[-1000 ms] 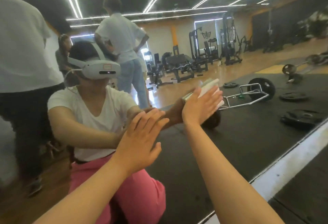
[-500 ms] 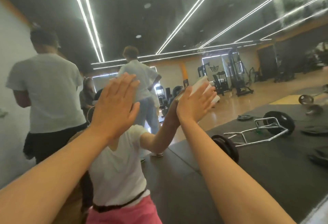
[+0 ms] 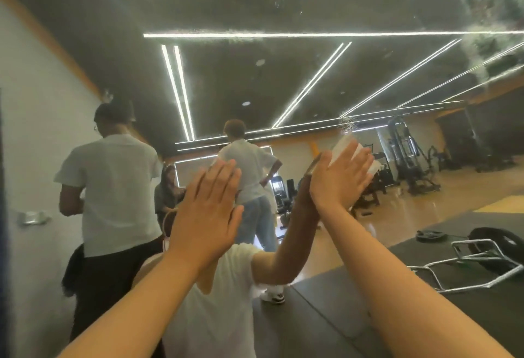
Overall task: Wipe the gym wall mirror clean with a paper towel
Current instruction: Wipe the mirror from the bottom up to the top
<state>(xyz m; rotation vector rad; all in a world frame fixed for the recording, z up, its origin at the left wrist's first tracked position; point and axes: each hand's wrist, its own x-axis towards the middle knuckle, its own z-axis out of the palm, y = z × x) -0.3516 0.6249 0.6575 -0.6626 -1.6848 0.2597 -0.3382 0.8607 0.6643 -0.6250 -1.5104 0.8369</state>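
Observation:
The wall mirror [image 3: 312, 79] fills the view, streaked and spotted with wet smears near its top and upper right. My right hand [image 3: 338, 179] presses a folded white paper towel [image 3: 344, 146] flat against the glass with straight fingers; only the towel's upper edge shows past the fingertips. My left hand [image 3: 205, 215] is raised flat beside it, lower and to the left, fingers together and straight, holding nothing. Whether the left palm touches the glass I cannot tell.
The mirror reflects me, in a white shirt, and three other people [image 3: 113, 193] standing behind. Also reflected are gym machines [image 3: 402, 159], a trap bar with weight plates [image 3: 482, 261] on black floor mats, and ceiling light strips.
Both hands have risen up the mirror and my view has tilted upward with them. The right hand carried the paper towel up and to the right along the glass.

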